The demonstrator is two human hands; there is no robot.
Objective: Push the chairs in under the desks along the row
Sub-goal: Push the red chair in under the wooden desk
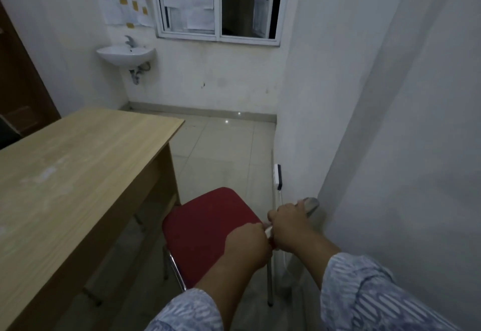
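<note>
A red padded chair (208, 229) with thin metal legs stands on the tiled floor just off the right end of a light wooden desk (78, 174). Its seat is turned partly toward the desk's open side, and most of it is out from under the top. My left hand (247, 248) is closed on the seat's right rear edge. Right beside it, my right hand (290, 227) grips the same edge, and its fingers reach a grey rounded piece (309, 204) against the wall. What that piece is cannot be told.
A white wall (377, 122) runs close along the chair's right side, carrying a power strip (278, 177) with a cable hanging down. A wash basin (126, 55) and a window (218, 2) are on the far wall. Tiled floor (221, 148) lies beyond the chair.
</note>
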